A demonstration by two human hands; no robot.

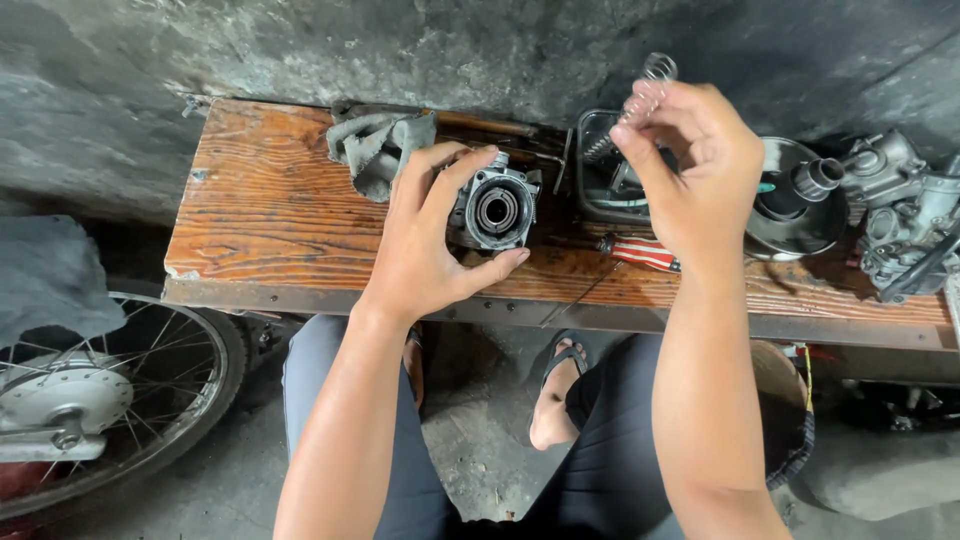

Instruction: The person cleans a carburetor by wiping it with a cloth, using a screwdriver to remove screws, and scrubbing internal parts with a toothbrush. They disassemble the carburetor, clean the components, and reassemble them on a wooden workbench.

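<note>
Item: metal housing (495, 208) held over the wooden surface (270, 200) in the left hand (425, 245), grip closed round it; right hand (690, 165) pinched a spring (645, 95), best fed straight into the bore.

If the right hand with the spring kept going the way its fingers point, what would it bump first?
The right hand points its fingers up and away, holding a coil spring. Beyond them I see only the dark concrete wall, so probably that, though depth is hard to judge.
</note>
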